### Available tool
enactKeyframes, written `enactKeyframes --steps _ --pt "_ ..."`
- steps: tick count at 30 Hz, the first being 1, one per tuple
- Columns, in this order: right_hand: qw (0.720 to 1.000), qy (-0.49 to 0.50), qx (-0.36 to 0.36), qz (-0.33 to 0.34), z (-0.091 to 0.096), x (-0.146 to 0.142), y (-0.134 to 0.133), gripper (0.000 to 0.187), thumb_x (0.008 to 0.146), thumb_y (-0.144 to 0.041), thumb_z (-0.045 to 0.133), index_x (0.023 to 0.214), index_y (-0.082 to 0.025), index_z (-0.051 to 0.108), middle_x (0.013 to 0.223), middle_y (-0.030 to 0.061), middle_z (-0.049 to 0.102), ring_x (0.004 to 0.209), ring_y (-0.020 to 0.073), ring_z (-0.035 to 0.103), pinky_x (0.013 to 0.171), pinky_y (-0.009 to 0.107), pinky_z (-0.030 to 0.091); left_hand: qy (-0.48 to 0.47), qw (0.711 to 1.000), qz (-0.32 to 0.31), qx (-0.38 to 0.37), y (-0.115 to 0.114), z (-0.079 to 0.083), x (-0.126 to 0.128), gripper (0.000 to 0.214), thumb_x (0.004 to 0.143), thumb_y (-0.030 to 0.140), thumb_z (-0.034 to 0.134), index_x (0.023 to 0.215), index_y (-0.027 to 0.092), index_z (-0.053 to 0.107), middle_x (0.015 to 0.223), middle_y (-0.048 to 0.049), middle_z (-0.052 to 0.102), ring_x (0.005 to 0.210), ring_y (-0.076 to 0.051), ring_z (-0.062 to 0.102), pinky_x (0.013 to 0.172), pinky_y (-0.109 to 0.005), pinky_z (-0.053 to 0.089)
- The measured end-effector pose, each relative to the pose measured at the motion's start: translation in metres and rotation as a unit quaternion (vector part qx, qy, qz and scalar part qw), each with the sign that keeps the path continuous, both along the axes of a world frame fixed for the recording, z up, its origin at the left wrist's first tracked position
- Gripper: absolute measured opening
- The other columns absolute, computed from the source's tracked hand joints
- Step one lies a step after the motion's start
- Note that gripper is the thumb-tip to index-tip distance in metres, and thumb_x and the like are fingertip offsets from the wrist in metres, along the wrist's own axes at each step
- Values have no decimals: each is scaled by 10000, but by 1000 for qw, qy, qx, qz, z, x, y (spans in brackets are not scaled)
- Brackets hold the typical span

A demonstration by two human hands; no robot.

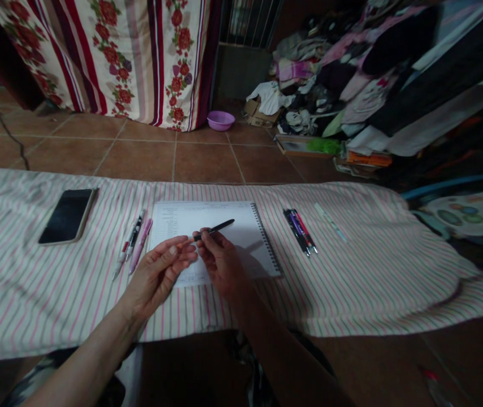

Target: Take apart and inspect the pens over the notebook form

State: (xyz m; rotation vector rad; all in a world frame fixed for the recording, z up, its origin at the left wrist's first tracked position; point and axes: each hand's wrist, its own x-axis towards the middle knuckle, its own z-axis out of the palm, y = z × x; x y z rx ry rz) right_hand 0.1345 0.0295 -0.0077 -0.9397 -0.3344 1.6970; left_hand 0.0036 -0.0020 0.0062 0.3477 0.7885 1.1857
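My right hand (pixel 220 263) is closed on a black pen (pixel 223 225), held between thumb and fingers, with its far end pointing up to the right. Just beside the pen's near end is my left hand (pixel 160 271), palm partly up and fingers loosely stretched; nothing can be made out in it. Both hands are over a spiral notebook (pixel 241 249) that lies open at a page with faint writing or a printed table down its left side. A pink pen (pixel 141 246) lies left of the notebook beside a black-and-white pen (pixel 135 234) and a white-and-red pen (pixel 121 260).
A striped cloth (pixel 351 288) covers the low table. On it lie a phone (pixel 66 216) at the left, a cluster of dark, purple and red pens (pixel 300 232), and a pale slim stick (pixel 330 222) at the right. Beyond are a purple basin (pixel 221 120) and heaped clothes (pixel 334 73).
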Motion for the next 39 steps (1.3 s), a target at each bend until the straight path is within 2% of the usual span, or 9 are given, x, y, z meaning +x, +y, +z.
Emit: enactKeyframes --steps 5,14,23,31,34,39 --pt "1000 1 -2 -2 -1 -4 -2 184 570 -238 796 694 -175 675 714 -19 695 578 34 584 562 111 483 16 1000 9 -3 0 5 -1 179 797 37 560 937 46 670 884 -138 722 743 -178 700 645 -186 572" --pt "999 45 -6 6 4 -1 -2 111 645 -194 755 718 -158 679 727 -9 703 566 39 607 543 103 505 -36 998 -33 30 -2 2 -10 272 860 137 487 1047 14 642 1059 -207 674 940 -253 665 751 -253 568" --pt "999 53 -3 8 3 0 -3 156 635 -217 774 734 -147 676 725 -9 706 558 26 602 560 83 504 -46 997 -49 26 -5 7 -9 244 853 105 514 1054 19 622 1038 -184 685 954 -217 662 749 -180 553" --pt "998 61 6 -16 0 -4 -5 126 644 -202 762 720 -154 675 713 -7 700 570 43 610 567 103 512 -28 999 -27 12 -6 8 -8 211 825 78 558 1012 31 645 1045 -179 684 919 -218 674 708 -167 564" --pt "998 57 8 -22 1 -5 -7 106 657 -209 749 715 -161 674 711 -9 694 572 49 610 580 117 520 -2 1000 -6 -4 -6 9 -6 209 803 68 586 997 31 658 1062 -181 678 941 -223 666 769 -178 552" --pt "999 44 18 -21 1 -6 -7 117 658 -228 750 714 -170 665 715 -18 684 575 47 595 581 122 516 25 999 13 -14 -6 10 -2 208 758 92 654 958 43 680 1096 -179 666 1083 -278 587 964 -284 464"
